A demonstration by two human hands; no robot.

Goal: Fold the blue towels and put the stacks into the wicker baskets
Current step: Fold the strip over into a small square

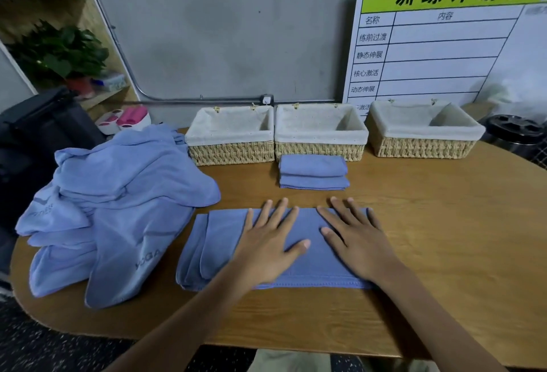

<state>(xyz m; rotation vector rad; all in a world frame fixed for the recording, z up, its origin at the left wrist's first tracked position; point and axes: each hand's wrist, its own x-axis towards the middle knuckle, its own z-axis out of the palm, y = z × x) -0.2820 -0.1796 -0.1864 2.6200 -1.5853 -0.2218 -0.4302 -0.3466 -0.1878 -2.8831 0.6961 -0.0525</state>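
Half-folded blue towel [275, 247] is pressed flat on tabletop [444, 238] by left hand [266, 241] and right hand [355, 238], fingers spread. Next, probably: another fold, then stacking on folded towels [313, 172].

A: What lay under the hands?
B: A partly folded blue towel [307, 253] on the wooden table [444, 238]; the left hand [266, 248] and right hand [356, 240] pressed flat on it, fingers spread.

A: And the rest?
B: A heap of unfolded blue towels [118, 211] lay to the left. Two folded towels [313, 172] sat stacked just before the middle wicker basket [321, 134], flanked by the left basket [231, 137] and right basket [423, 131], all cloth-lined. A training chart board [438, 40] leaned on the wall.
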